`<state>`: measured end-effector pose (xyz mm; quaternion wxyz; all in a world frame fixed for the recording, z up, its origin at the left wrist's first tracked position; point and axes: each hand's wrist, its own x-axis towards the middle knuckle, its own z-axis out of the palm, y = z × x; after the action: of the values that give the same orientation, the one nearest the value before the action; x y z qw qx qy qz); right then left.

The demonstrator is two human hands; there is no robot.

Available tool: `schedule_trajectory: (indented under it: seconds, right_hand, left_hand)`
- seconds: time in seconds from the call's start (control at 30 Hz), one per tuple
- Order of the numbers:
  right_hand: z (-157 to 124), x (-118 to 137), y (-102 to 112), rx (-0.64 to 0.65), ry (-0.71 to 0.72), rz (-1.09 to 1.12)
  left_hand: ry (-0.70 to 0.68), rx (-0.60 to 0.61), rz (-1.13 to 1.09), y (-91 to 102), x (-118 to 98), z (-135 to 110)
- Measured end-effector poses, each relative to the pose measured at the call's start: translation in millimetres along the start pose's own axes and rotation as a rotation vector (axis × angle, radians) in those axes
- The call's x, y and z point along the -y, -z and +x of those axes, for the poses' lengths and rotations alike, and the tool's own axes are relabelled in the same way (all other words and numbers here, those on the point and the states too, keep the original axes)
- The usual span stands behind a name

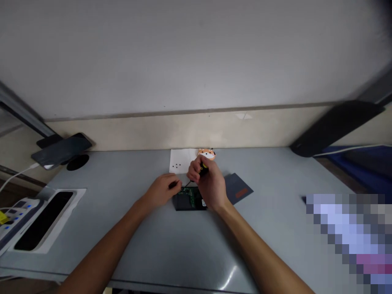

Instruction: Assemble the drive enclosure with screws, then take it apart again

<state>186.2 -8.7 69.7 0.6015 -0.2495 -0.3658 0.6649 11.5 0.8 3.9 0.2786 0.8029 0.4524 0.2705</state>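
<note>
A dark opened phone-like device [184,203] with a bare green circuit board lies on the desk between my hands. My right hand [210,183] is closed around a screwdriver [203,167] with a black and yellow handle. Its thin shaft slants down and left to the board's upper left part. My left hand [163,188] is at the device's upper left corner, thumb and fingers drawn together near the shaft's tip; whatever they pinch is too small to make out. Behind the device, several tiny dark screws [177,165] rest on white paper [186,156]. My right hand covers the device's right part.
A dark flat panel [237,187] lies right of my right hand. An orange and white animal-faced item [207,153] sits by the wall. At left are a phone [45,220] on paper, a power strip [21,216] and a propped phone [63,149]. A pixelated area covers the right side.
</note>
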Motion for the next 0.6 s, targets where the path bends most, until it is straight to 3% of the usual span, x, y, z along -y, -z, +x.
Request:
schedule_trajectory:
  seconds: [0.3,0.6]
  right_hand:
    - [-1.8,-0.7,-1.0,0.046,-0.005,0.028]
    - [-1.6,5.0,-4.1,0.014,0.016,0.038]
  left_hand:
    - [0.008,0.001,0.001,-0.9,0.7,0.0]
    - [-0.008,-0.007,0.022,-1.0,1.1,0.5]
